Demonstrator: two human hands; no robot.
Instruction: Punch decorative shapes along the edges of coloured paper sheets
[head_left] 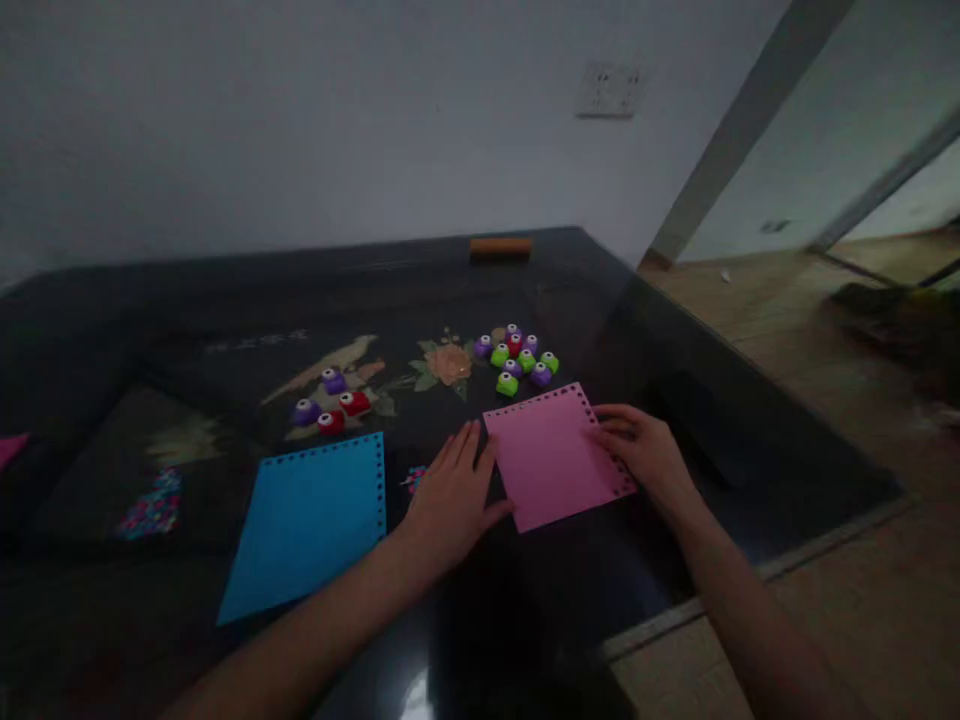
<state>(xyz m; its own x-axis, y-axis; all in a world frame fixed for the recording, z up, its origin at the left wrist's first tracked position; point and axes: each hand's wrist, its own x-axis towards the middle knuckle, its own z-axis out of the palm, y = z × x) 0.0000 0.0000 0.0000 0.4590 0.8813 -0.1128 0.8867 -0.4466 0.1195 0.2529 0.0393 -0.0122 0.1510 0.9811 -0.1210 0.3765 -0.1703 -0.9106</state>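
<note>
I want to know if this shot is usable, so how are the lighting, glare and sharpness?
Head view: dim overall, a bright glare spot at the dark table's bottom edge; small eyed pieces slightly soft; wide-angle stretch towards the edges; the right background blurred.

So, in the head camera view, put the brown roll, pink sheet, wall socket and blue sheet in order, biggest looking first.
1. Blue sheet
2. Pink sheet
3. Wall socket
4. Brown roll
</note>
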